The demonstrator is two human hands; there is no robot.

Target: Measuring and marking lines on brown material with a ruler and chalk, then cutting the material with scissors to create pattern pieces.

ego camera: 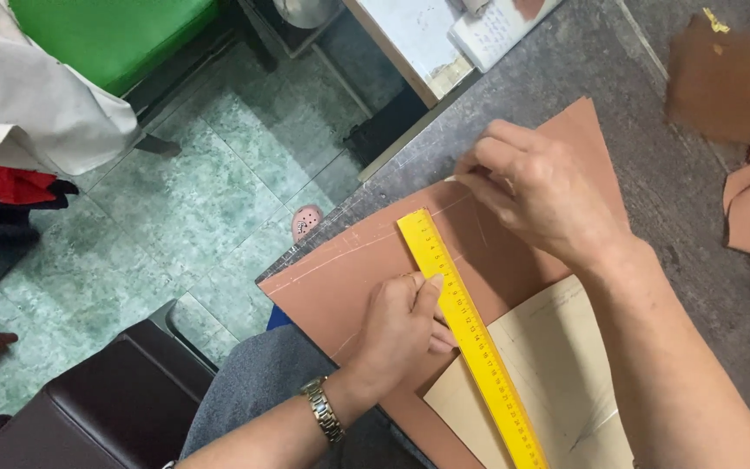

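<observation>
A yellow ruler (470,339) lies slantwise across a brown leather sheet (358,269) and a beige paper pattern (557,382) on the grey worktable (679,200). My left hand (403,330) presses its thumb and fingers on the ruler's left edge. My right hand (536,187) hovers at the ruler's far end with its fingers pinched together on the leather; whether it holds a marking tool is hidden. A thin scored line runs across the leather near its left edge.
Brown leather offcuts (744,95) lie at the table's right side. A white board with papers (444,35) sits beyond the table. Below are a green tiled floor (193,208), a dark chair (106,408), a green seat (110,35) and hanging cloth (28,104).
</observation>
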